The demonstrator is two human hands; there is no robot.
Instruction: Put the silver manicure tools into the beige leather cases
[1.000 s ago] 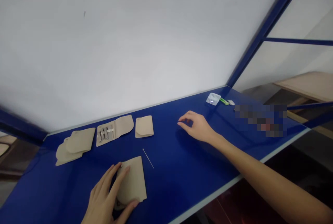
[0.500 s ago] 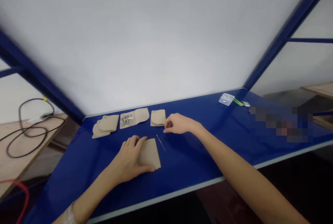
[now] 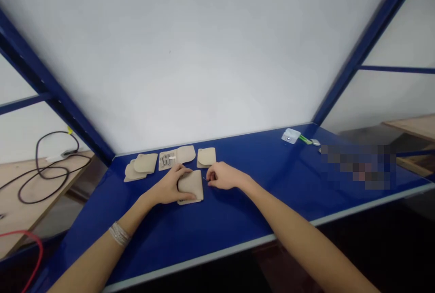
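My left hand is closed around a beige folding case, its thumb on the near edge and its fingers at the far left corner. The case lies folded over on the blue table. Just right of it, my right hand has its fingertips pinched together around a thin metal stick. Only a short end of the stick shows; the fingers hide the rest. Beyond my left hand lies an opened beige case with small metal tools in its left half. Another folded case lies behind my right hand.
Two overlapping beige cases lie at the table's back left. A clear plastic packet and a green-handled cutter are at the back right. Blue posts and a white panel bound the table. A black cable coils on a wooden surface at left.
My right hand has come down and left onto the thin metal stick, which lay bare on the table before. My left hand still holds the folded case. The camera view has shifted slightly.
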